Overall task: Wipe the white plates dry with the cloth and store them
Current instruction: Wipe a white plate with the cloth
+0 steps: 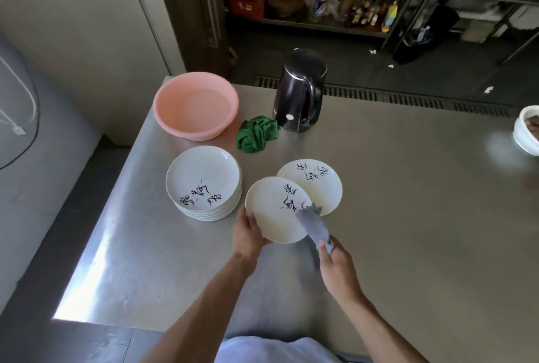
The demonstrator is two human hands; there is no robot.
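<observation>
The left hand (248, 230) grips the plate (274, 208) by its near rim, tilted above the table (408, 216); the right hand (335, 260) holds the cloth (313, 225) against it. A hard wipe could make the plate slip and hit the pile (318, 184) just behind.

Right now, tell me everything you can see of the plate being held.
The held plate is round, white, glossy like ceramic, with black brush script and pink leaf marks. It is tilted, raised over the steel table. The left hand grips its near-left rim; the grey cloth, in the right hand, lies on its right side.
</observation>
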